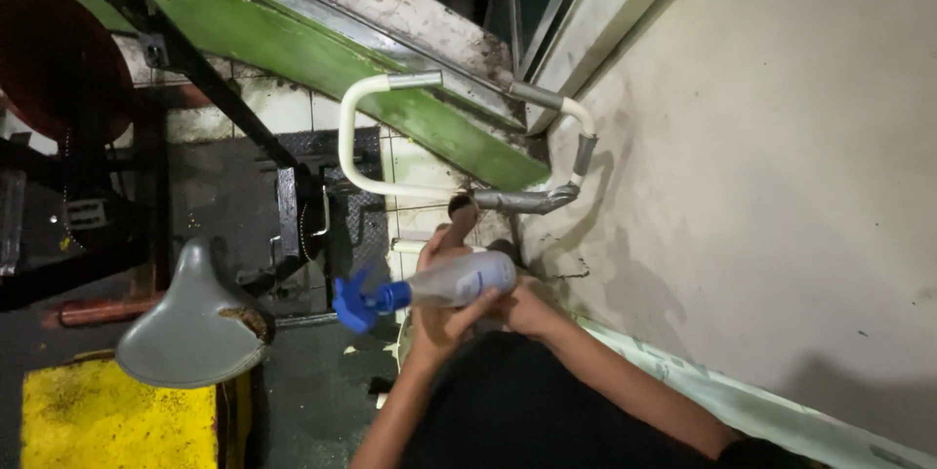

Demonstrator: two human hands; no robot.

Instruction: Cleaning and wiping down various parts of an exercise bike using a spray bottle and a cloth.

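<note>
Spray bottle (444, 285), clear with blue trigger head: held sideways below the taped pipe (522, 200), gripped by left hand (441, 308). Right hand (522, 308) largely hidden behind the bottle; finger state cannot be told.

A grimy utility yard: exposed pipes (459, 186), bicycle saddle (195, 323).

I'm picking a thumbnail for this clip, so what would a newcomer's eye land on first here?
Probably the clear spray bottle with its bright blue trigger head, held sideways at the centre between the left hand and the right hand. Next, the white curved pipe above it against a green slanted beam. At lower left, a worn grey bicycle saddle sits over a yellow block.
</note>
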